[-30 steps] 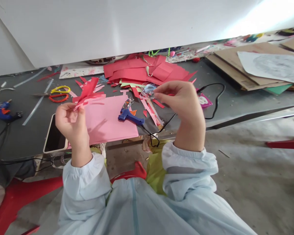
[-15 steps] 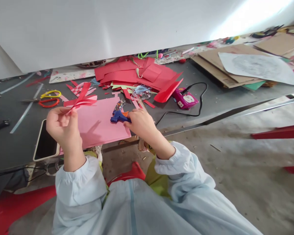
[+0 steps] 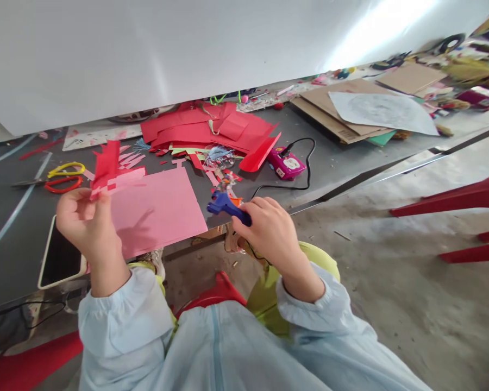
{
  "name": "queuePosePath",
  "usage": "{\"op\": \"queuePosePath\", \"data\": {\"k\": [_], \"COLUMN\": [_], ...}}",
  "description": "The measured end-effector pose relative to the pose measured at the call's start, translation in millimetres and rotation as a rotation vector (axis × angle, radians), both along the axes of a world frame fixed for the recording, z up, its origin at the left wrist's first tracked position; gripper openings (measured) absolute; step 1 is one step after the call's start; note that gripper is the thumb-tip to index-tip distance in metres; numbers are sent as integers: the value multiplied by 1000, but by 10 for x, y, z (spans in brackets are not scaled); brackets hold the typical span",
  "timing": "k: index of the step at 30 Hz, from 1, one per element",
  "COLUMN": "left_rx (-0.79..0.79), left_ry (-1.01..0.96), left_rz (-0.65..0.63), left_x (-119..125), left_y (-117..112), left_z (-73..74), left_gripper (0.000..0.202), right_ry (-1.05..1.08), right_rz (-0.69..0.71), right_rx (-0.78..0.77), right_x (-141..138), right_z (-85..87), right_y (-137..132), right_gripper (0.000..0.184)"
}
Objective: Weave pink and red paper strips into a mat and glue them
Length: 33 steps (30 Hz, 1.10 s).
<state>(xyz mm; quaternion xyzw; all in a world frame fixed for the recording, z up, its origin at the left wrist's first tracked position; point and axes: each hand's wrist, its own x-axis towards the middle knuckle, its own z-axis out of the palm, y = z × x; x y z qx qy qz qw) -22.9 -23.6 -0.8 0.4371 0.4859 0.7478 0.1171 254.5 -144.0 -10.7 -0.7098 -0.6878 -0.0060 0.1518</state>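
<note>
Between the thumb and fingers of my left hand [image 3: 90,225] is a woven piece of red and pink paper strips [image 3: 107,165], raised over the table. My right hand [image 3: 271,227] is wrapped round a blue glue gun [image 3: 225,206] with an orange trigger, held at the table's front edge. Its nozzle points left, away from my palm. A pink paper sheet [image 3: 163,212] lies flat between my hands. Under my left wrist is a phone [image 3: 63,260] with a dark screen. Scissors [image 3: 65,177] with yellow and orange handles rest beyond my left hand.
A pile of red paper [image 3: 179,130] spreads across the back, with paper scraps in front. To its right stand a purple box [image 3: 287,164] with a black cable and stacked cardboard [image 3: 321,111]. A white panel [image 3: 146,49] rises behind. Red stools [image 3: 464,195] stand at right.
My right hand has drawn the glue gun back from over the pink sheet, toward me and to the right. The woven paper in my left hand has turned more upright. The view has shifted right.
</note>
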Motion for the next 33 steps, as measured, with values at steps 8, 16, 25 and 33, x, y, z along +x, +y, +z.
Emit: {"op": "queuePosePath", "data": {"k": [8, 16, 25, 33], "left_rx": [-34, -80, -48, -179], "left_ry": [-119, -99, -144, -123], "left_rz": [-16, -95, -64, -233], "left_x": [111, 139, 28, -62], "left_y": [5, 44, 23, -80], "left_z": [82, 68, 96, 2], "left_gripper": [31, 28, 28, 22], "right_ry": [-55, -97, -103, 86], "right_rz": [-367, -361, -330, -32], "right_rx": [-28, -60, -55, 257], "right_x": [418, 622, 600, 167], "right_z": [-150, -239, -238, -78], "right_y": [23, 350, 343, 283], "right_gripper": [27, 31, 40, 32]}}
